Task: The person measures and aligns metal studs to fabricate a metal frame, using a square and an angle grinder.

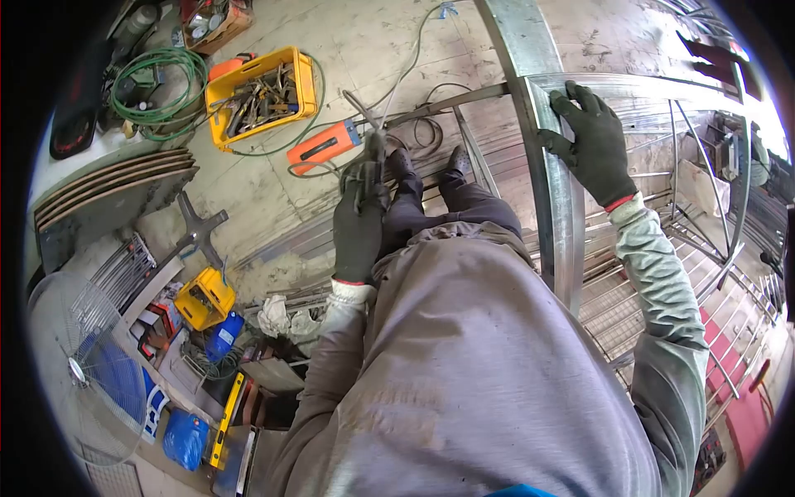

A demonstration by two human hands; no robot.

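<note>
My left hand (358,236), in a dark glove, is wrapped round a dark clamp-like tool (370,170) that points away from me. Its cable seems to run off beyond it. My right hand (592,141), gloved too, lies on the corner of a metal frame (542,170) with its fingers spread over the square tube. A wide tube runs from the top of the view down past my right side, and a crossbar (638,83) extends right from the corner. An orange machine (325,147) lies on the floor just left of the tool.
A yellow crate of tools (310,83) and a coiled green hose (137,116) are at upper left. A fan (79,373), a small yellow bin (203,298) and a yellow level (225,422) lie lower left. Metal bars and grilles (646,282) spread at right.
</note>
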